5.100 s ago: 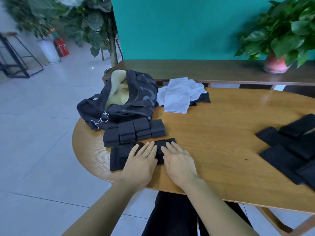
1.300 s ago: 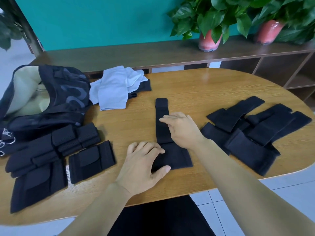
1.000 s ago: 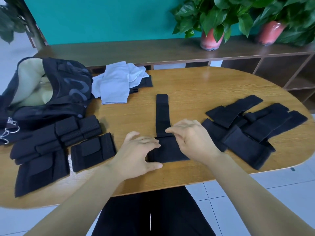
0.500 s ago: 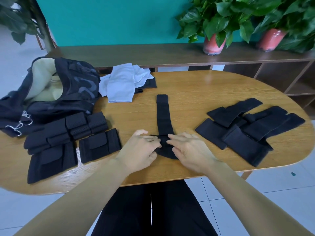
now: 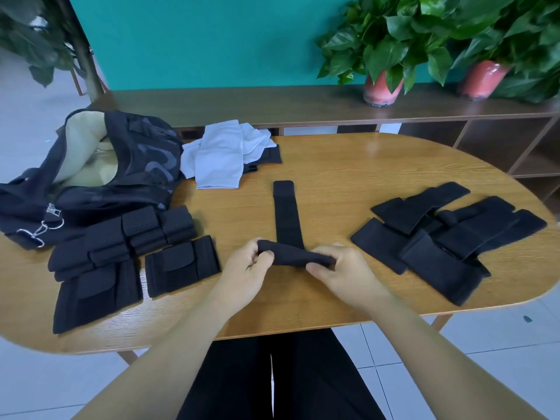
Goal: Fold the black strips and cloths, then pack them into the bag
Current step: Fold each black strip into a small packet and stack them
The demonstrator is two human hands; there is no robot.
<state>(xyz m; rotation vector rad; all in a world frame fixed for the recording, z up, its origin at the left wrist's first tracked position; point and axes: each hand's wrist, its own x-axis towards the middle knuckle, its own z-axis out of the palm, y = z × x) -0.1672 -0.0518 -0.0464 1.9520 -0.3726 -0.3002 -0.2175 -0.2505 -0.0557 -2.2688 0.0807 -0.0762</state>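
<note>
Folding partly done, packing not begun: both hands roll the near end of one strip.

From left: open black fabric bag (image 5: 133,165), its inside mostly hidden; folded black strip bundles (image 5: 121,253) on the oval wooden surface (image 5: 348,177); pale grey cloths (image 5: 224,156) covering a black one; left hand (image 5: 245,268) and right hand (image 5: 342,271) pinching the long black strap (image 5: 288,219); unfolded overlapping black strips (image 5: 448,234), count unclear.

Teal wall (image 5: 212,40); dark wooden sideboard (image 5: 272,104) holding two potted plants (image 5: 381,50); oval wooden table (image 5: 348,177); pale tiled floor (image 5: 500,359).
</note>
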